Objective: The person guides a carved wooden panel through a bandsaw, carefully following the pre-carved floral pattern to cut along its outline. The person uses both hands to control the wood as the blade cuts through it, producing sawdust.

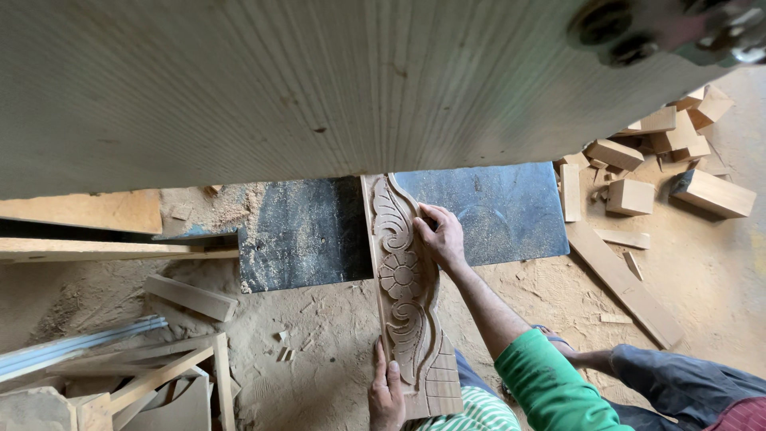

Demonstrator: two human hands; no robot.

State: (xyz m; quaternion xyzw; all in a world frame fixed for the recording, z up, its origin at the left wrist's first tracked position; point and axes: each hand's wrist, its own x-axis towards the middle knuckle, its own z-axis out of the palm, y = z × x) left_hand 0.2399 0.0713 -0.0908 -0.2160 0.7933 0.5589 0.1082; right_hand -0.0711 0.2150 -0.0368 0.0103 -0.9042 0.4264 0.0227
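Head view, looking straight down: a long carved wooden panel (407,295) with leaf scrolls and a flower lies lengthwise across the near edge of a dark, dust-speckled bench (479,211), its far end running under a big pale ribbed housing (279,88) that blocks the whole top of the picture. The right hand (440,235) sits on the panel's wavy right edge, fingers curled over it and thumb on the carved face, green sleeve behind. The left hand (387,395) presses flat against the panel's straight left edge near its lower end, fingers together. To the left of the panel, the bench top is bare apart from sawdust; to the right, a wider dark stretch is open up to the bench's right edge. Beyond that edge, offcut blocks (638,172) lie scattered on the sawdust floor (335,311). Loose slats (191,297) lie off the bench's left corner.
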